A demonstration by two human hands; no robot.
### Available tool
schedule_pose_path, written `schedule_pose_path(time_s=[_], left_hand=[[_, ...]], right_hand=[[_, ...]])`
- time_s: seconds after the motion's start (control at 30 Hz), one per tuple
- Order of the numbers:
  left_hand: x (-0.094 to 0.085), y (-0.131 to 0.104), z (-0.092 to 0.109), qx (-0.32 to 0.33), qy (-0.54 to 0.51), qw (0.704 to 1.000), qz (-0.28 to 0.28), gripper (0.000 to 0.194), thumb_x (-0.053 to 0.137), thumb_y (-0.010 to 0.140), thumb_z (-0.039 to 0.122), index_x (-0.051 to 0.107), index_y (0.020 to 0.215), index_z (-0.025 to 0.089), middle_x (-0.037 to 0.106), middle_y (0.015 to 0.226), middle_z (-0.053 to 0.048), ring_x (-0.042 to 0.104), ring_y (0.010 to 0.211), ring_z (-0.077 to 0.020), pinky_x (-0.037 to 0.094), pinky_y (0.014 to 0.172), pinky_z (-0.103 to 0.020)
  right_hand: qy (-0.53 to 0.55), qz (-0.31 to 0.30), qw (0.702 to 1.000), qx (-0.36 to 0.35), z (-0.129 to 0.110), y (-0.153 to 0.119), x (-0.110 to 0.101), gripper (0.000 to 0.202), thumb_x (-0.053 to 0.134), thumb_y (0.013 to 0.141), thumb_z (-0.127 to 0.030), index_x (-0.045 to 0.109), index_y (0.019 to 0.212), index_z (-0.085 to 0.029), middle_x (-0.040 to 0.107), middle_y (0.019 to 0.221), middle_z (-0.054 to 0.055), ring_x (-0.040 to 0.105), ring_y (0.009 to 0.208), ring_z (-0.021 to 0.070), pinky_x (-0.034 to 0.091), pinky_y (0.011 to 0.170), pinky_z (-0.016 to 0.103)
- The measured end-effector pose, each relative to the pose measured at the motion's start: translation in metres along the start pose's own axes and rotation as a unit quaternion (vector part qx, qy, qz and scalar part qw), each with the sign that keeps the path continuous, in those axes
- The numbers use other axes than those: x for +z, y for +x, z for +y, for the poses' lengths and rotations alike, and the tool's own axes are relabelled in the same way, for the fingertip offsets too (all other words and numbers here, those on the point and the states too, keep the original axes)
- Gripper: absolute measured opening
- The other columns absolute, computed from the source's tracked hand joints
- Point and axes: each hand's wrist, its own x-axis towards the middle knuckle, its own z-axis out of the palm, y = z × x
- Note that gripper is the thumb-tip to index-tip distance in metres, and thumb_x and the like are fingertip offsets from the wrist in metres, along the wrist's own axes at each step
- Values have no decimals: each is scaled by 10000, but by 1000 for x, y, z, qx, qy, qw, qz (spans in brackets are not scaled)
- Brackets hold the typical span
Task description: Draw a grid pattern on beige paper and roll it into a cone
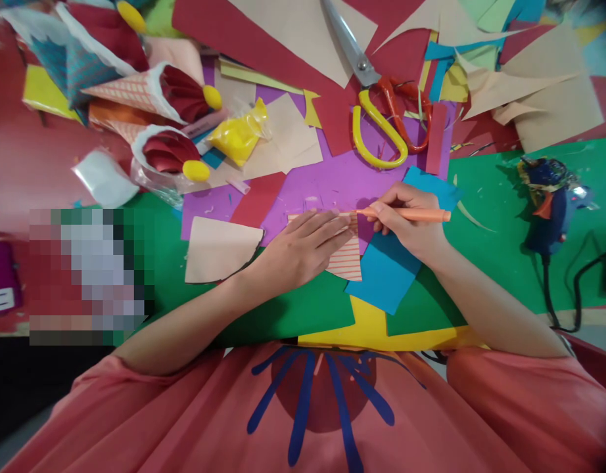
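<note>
My left hand (310,244) lies flat, fingers stretched out, over a beige piece of paper with orange stripes (346,259) and partly hides it. Pinched in my right hand (406,220) is an orange felt-tip pen (424,215), its tip at the upper right edge of that striped piece. Just left of my left hand rests a plain beige piece with a curved dark edge (221,251). A blue sheet (389,269) lies under and beside my right hand, and a purple sheet (327,174) spreads beyond both hands.
Large scissors (376,85) with yellow and red handles lie beyond my hands. Several paper cones (140,95) with white rims stand at the far left, near a yellow bag of clay-like material (238,135). A blue glue gun (549,210) with a cord sits right on green sheets (485,256).
</note>
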Motion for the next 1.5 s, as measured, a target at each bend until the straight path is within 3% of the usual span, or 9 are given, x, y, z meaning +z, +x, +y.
schedule_pose_path(time_s=[0.47,0.77,1.17,1.37,1.5], left_hand=[[0,0,1,-3,-4,1000,-11,422,397,956,115,501,1364,118,575,1366,-120,518,1275,-267,432,1075,-462],[2,-2,1,-22,-20,999,-14,398,392,951,131,535,1322,109,601,1326,-143,513,1293,-273,429,1082,-475],[1,-1,1,-26,-26,999,-24,428,397,943,127,506,1356,130,598,1335,-131,512,1302,-256,428,1090,-455],[3,-3,-4,-47,3,999,-15,440,397,969,154,459,1404,166,561,1394,-95,490,1329,-232,394,1121,-433],[4,-4,-6,-48,29,998,-21,414,389,975,162,484,1376,130,562,1390,-111,501,1319,-236,391,1125,-430]], right_hand=[[-25,-12,1000,-5,-2,2,-1,254,610,837,-291,522,621,-191,558,530,-34,498,474,79,382,469,238],[-26,5,1000,4,0,0,1,252,607,857,-343,543,663,-195,560,557,-38,501,494,81,391,480,235],[-53,-30,998,-8,-4,3,-2,305,610,811,-256,490,537,-195,546,514,-29,486,484,87,359,468,255],[10,47,999,-12,-5,-3,-2,265,604,859,-318,574,626,-196,609,553,-25,556,486,86,438,489,241],[17,16,1000,-14,-3,-1,-1,245,613,865,-308,569,656,-190,617,569,-27,559,481,77,433,472,224]])
